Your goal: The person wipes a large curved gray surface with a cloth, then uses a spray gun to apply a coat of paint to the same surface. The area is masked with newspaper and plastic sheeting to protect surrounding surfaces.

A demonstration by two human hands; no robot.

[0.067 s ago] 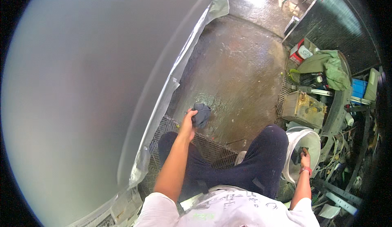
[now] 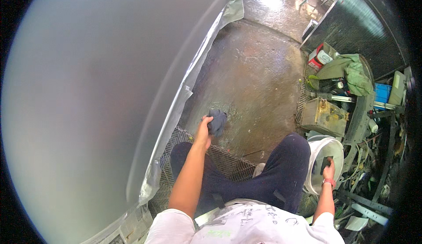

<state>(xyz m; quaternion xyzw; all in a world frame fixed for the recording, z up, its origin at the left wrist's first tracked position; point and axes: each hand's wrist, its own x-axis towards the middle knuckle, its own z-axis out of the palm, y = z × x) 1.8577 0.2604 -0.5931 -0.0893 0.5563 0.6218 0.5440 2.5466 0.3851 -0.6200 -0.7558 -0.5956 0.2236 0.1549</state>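
My left hand point(image 2: 204, 132) is closed round a crumpled dark grey cloth point(image 2: 217, 122), held out above the wet floor beyond my left knee. Over at my right knee stands a white bucket point(image 2: 313, 173), tilted in this view. Inside its mouth, my right hand point(image 2: 329, 171) grips a small dark block-like piece point(image 2: 325, 164); its exact kind is not clear. A red band circles my right wrist. The large smooth grey panel point(image 2: 96, 94) fills the left side, apart from both hands, with a strip of silvery sheeting point(image 2: 187, 92) along its edge.
Beyond the bucket sits a dirty, battery-like box point(image 2: 323, 117). Green cloth point(image 2: 358, 75), a red-and-white container point(image 2: 321, 57) and a blue crate point(image 2: 382, 93) crowd the right side. Cables and scrap point(image 2: 365, 165) lie beside the bucket. Ridged matting point(image 2: 224, 158) covers the floor near my legs.
Inside the bucket, my right hand and the dark piece have shifted slightly. My left hand keeps its grip on the cloth, nearly still. The whole view has moved a little.
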